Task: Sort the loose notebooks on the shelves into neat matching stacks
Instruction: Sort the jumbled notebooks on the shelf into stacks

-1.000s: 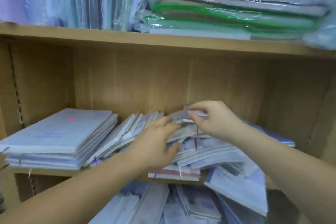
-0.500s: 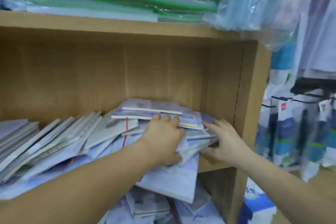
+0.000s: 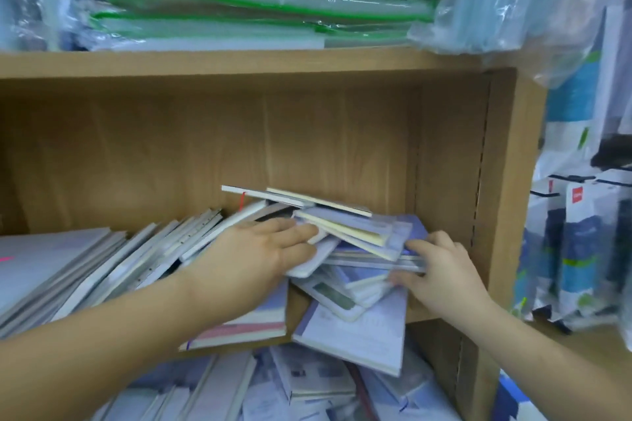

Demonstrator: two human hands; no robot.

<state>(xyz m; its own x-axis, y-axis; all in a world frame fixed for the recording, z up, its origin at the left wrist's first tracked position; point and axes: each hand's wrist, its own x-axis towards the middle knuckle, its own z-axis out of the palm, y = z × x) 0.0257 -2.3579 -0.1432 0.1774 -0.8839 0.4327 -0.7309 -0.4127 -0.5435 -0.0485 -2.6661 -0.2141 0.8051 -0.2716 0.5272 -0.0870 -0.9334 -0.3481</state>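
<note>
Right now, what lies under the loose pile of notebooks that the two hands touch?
Under the loose pile, a large lilac notebook and a pink-edged notebook stick out over the shelf edge. The pile and the left hand cover whatever else lies below.

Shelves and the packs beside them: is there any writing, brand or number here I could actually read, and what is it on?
No text here can be read.
On the wrapped folders: white marks on the plastic, too blurred to read.
On the hanging packs: red tags with pale lettering, too small to read.
On the lilac notebook: faint cover print, blurred.
On the lower notebooks: dark print, blurred.
</note>
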